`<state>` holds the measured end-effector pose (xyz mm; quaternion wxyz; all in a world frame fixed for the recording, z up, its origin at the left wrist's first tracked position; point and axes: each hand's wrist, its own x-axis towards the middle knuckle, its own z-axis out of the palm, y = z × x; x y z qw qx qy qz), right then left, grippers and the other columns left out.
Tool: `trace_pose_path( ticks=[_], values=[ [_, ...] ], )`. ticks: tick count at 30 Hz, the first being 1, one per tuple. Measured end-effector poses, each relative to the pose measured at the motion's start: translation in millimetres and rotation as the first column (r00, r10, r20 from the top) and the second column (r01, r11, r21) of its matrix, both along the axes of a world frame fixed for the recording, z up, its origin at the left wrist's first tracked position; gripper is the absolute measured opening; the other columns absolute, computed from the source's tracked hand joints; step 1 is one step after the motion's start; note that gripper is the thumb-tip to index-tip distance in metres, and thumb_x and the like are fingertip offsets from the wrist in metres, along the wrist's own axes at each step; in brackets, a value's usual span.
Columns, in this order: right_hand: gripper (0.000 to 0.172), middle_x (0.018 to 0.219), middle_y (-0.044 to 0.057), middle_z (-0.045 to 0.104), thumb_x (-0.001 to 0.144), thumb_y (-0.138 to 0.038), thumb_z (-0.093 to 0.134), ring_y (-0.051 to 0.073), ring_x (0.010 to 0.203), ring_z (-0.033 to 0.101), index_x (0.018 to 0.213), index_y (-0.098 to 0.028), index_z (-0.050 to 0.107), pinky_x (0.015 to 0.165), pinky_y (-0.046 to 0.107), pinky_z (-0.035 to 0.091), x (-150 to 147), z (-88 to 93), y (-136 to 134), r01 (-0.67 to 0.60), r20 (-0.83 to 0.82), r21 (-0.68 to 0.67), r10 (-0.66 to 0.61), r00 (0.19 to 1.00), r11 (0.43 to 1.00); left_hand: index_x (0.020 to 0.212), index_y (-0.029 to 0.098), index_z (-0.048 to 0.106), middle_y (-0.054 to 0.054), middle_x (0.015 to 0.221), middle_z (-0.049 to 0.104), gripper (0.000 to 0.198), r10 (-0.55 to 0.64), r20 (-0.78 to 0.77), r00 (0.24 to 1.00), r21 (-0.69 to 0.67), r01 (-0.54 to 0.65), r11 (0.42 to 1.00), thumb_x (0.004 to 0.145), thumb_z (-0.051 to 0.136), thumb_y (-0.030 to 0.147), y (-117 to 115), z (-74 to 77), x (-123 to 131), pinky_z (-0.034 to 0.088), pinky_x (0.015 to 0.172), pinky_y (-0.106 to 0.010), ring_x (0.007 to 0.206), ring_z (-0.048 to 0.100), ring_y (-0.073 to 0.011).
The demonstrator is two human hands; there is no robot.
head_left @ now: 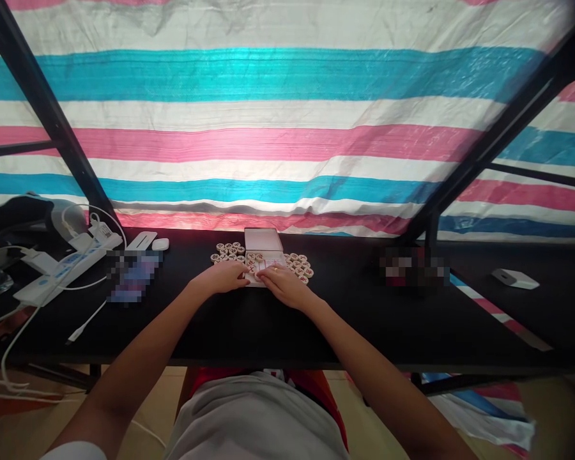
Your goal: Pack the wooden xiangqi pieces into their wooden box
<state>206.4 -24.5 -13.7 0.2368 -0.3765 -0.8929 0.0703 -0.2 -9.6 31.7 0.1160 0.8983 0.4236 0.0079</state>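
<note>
A small open white box stands on the black table, with several round wooden game pieces inside its near half. Loose pieces lie in a pile to its left and another to its right. My left hand rests at the box's near left corner, fingers curled and pinched toward a piece. My right hand lies at the near right corner, fingers pressed on the pieces in the box. What each fingertip grips is too small to make out.
White power strips with cables lie at the left, beside a white mouse and a flat white device. Another white device sits far right. Black frame bars and a striped tarp stand behind the table.
</note>
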Motion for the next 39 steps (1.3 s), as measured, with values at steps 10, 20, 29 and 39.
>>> trace_pose_path(
  ticks=[10, 20, 29, 39],
  values=[
    [0.035, 0.116, 0.008, 0.059, 0.097, -0.031, 0.033, 0.019, 0.093, 0.058, 0.1, -0.021, 0.066, 0.086, 0.035, 0.041, -8, 0.7, -4, -0.022, 0.147, 0.035, 0.017, 0.989, 0.999, 0.09, 0.019, 0.059, -0.003, 0.083, 0.066, 0.015, 0.035, -0.001, 0.999, -0.046, -0.035, 0.998, 0.083, 0.049, 0.029, -3, 5.0, 1, 0.038, 0.06, -0.025, 0.074, 0.06, -0.0178],
    [0.034, 0.104, 0.01, 0.06, 0.096, -0.029, 0.035, 0.021, 0.093, 0.056, 0.095, -0.018, 0.067, 0.089, 0.038, 0.043, -10, -4.1, -2, -0.005, 0.108, 0.085, -0.004, 0.994, 0.996, 0.083, 0.019, 0.058, -0.003, 0.083, 0.066, 0.015, 0.025, 0.024, 0.999, -0.004, -0.024, 1.0, 0.083, 0.047, 0.029, -1, -3.0, 1, 0.037, 0.06, -0.025, 0.074, 0.059, -0.018],
    [0.024, 0.108, 0.01, 0.058, 0.087, -0.026, 0.048, 0.02, 0.095, 0.059, 0.102, -0.019, 0.066, 0.088, 0.034, 0.046, 65, 0.6, -1, 0.401, -0.21, -0.002, -0.392, 0.896, 0.916, 0.083, 0.019, 0.057, -0.004, 0.085, 0.065, 0.014, 0.043, 0.009, 0.999, -0.038, -0.042, 0.998, 0.083, 0.048, 0.03, -1, -2.4, 0, 0.037, 0.06, -0.025, 0.076, 0.059, -0.0181],
    [0.029, 0.122, 0.011, 0.055, 0.084, -0.017, 0.04, 0.022, 0.102, 0.059, 0.098, -0.018, 0.065, 0.091, 0.036, 0.046, 88, -41.7, -32, 0.51, -0.046, -0.151, -0.521, 0.852, 0.847, 0.08, 0.02, 0.053, -0.002, 0.081, 0.064, 0.012, 0.043, 0.046, 0.998, -0.065, -0.04, 0.997, 0.083, 0.049, 0.03, 0, -4.3, -3, 0.036, 0.059, -0.025, 0.072, 0.058, -0.0167]
  ],
)
